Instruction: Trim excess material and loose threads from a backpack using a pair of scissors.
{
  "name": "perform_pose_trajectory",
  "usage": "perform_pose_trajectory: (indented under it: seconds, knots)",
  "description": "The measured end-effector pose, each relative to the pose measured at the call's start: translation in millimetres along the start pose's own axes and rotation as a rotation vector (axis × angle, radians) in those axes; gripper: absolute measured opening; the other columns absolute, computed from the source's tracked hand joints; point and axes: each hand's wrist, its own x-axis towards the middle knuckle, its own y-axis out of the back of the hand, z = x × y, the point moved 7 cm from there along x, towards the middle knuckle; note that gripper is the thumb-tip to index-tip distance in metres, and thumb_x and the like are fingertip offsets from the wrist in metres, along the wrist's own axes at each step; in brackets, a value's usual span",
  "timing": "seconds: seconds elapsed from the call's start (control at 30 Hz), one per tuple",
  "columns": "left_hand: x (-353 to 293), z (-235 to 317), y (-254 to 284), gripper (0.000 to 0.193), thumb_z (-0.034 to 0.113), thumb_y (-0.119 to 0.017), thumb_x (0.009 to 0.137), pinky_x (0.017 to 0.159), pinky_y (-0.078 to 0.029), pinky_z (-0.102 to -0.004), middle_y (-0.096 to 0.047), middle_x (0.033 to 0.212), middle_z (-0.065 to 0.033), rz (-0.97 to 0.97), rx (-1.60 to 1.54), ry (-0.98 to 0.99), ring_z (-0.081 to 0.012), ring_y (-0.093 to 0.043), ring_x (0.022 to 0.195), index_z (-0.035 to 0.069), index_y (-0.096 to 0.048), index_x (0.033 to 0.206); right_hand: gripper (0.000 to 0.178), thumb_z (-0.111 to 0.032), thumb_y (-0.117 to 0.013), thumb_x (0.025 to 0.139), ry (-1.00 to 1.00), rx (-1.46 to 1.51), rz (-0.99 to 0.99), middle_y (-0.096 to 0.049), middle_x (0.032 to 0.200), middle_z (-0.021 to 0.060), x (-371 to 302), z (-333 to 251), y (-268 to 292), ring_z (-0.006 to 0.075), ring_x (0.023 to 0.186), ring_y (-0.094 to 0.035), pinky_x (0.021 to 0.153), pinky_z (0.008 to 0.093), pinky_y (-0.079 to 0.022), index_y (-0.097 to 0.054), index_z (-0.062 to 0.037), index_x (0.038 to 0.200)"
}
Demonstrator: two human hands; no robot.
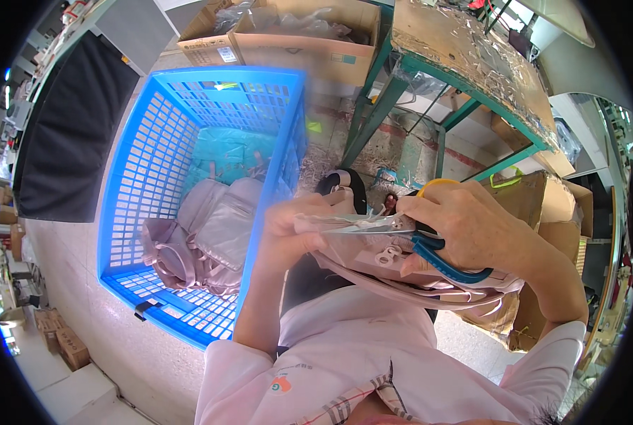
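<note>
My right hand (465,223) is closed round a pair of scissors (440,261) with blue and yellow handles. Their blades point left across a pale pink fabric piece (345,248), reaching close to my left fingers. Pinched at its upper left edge, the fabric is held by my left hand (292,230), which is slightly blurred. Long pale pink straps (401,287) hang below my right hand over my lap, and a small light plastic buckle (388,255) shows between the hands. Whether the blades are spread or together on the fabric is hard to make out.
A blue plastic basket (299,120) stands at my left with greyish-pink bags (221,212) and a turquoise bundle (228,152) inside. Ahead are cardboard boxes (309,53) and a worn green-legged table (465,42). Another carton (525,212) sits at my right. Scraps litter the floor.
</note>
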Motion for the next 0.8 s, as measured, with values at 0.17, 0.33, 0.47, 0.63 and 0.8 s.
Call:
perform_pose_trajectory:
  seconds: [0.17,0.33,0.47,0.63,0.8]
  knots:
    - [0.9,1.1,-0.9,0.042,0.033,-0.075,0.060,0.064,-0.041,-0.0286,-0.059,0.079,-0.0128,-0.045,-0.026,-0.022,-0.0190,-0.054,0.073,-0.001,-0.065,0.082,0.046,-0.044,-0.063,0.070,0.031,-0.003,-0.013,-0.056,0.065,0.0144,-1.0,-0.4,-3.5,0.0299,0.061,-0.057,0.053,0.0363,-0.046,-0.053,-0.0019,0.088]
    - [1.2,-0.4,-0.6,0.042,0.033,-0.075,0.060,0.064,-0.042,-0.0283,-0.059,0.079,-0.0125,-0.052,-0.057,0.006,-0.0193,-0.055,0.074,0.000,-0.065,0.083,0.047,-0.044,-0.063,0.070,0.066,-0.019,0.061,-0.054,0.061,0.0132,-0.6,-3.9,-4.0,0.0290,0.058,-0.057,0.051,0.0352,-0.046,-0.053,-0.0017,0.087]
    - [2.1,1.2,-1.9,0.044,0.031,-0.076,0.059,0.064,-0.042,-0.0279,-0.059,0.080,-0.0129,-0.037,-0.067,-0.006,-0.0186,-0.055,0.073,-0.001,-0.064,0.086,0.047,-0.044,-0.064,0.070,0.034,-0.016,0.063,-0.054,0.064,0.0139,0.4,-5.0,-2.1,0.0295,0.060,-0.056,0.052,0.0351,-0.046,-0.053,-0.0018,0.088]
    - [3.0,6.0,-7.5,0.039,0.026,-0.067,0.070,0.068,-0.039,-0.0273,-0.056,0.083,-0.0073,-0.075,-0.025,-0.047,-0.0159,-0.053,0.079,-0.004,-0.061,0.093,0.040,-0.017,-0.068,0.064,0.036,-0.032,0.067,-0.051,0.069,0.0151,3.5,-7.5,-1.2,0.0303,0.062,-0.053,0.052,0.0372,-0.043,-0.051,-0.0029,0.097]
    - [3.5,6.5,-8.9,0.035,0.022,-0.066,0.071,0.065,-0.038,-0.0268,-0.055,0.080,-0.0068,-0.138,-0.031,-0.053,-0.0144,-0.051,0.076,-0.004,-0.061,0.093,0.045,-0.043,-0.061,0.072,0.037,-0.038,0.046,-0.052,0.063,0.0154,4.3,-5.0,-5.4,0.0299,0.060,-0.055,0.055,0.0361,-0.046,-0.051,-0.0020,0.087]
